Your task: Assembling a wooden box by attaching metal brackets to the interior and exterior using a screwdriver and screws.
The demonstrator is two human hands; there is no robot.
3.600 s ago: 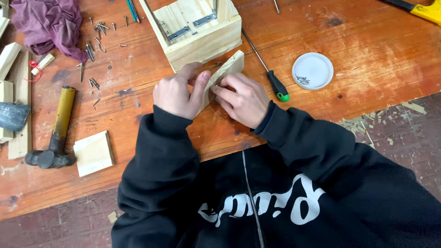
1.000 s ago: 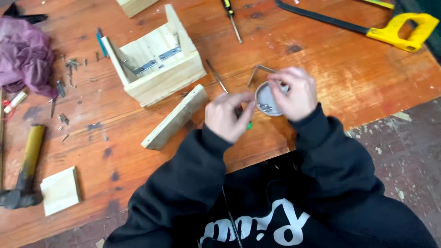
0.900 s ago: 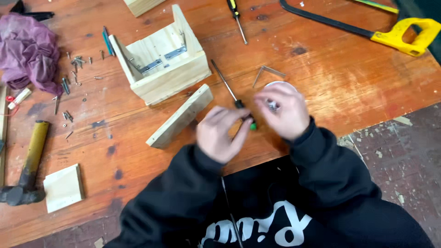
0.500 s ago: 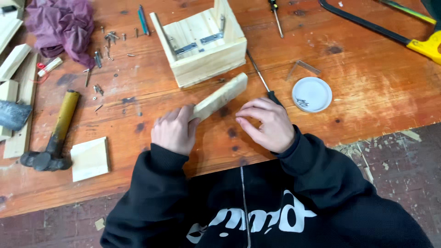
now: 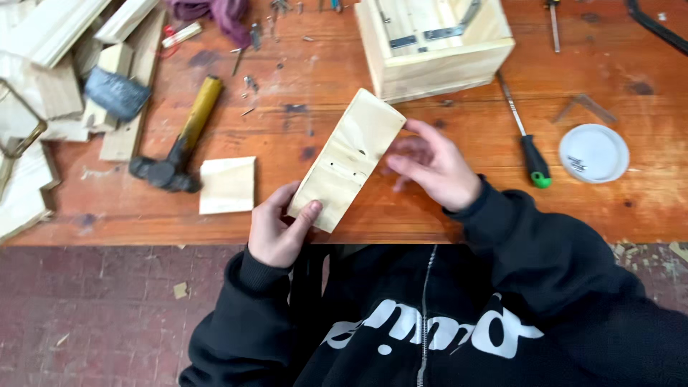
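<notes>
A flat pale wooden board (image 5: pixel 349 158) with a few small holes lies tilted over the front edge of the orange workbench (image 5: pixel 444 208). My left hand (image 5: pixel 278 228) grips its near end, thumb on top. Beside the board's right edge is my right hand (image 5: pixel 432 167), fingers spread and blurred, holding nothing that I can see. An open wooden box (image 5: pixel 434 44) with metal hinges inside stands just beyond the board.
A hammer (image 5: pixel 179 140) and a small square wood piece (image 5: pixel 226 185) lie left of the board. Wood offcuts (image 5: pixel 50 79) pile up at the far left. A green-handled screwdriver (image 5: pixel 527 140) and a white lid (image 5: pixel 593 153) lie to the right. Nails (image 5: pixel 251 79) are scattered behind.
The board now shows its broad face and sits nearer the bench edge. My left hand has moved to its near end. My right hand has shifted beside it. The view moved left.
</notes>
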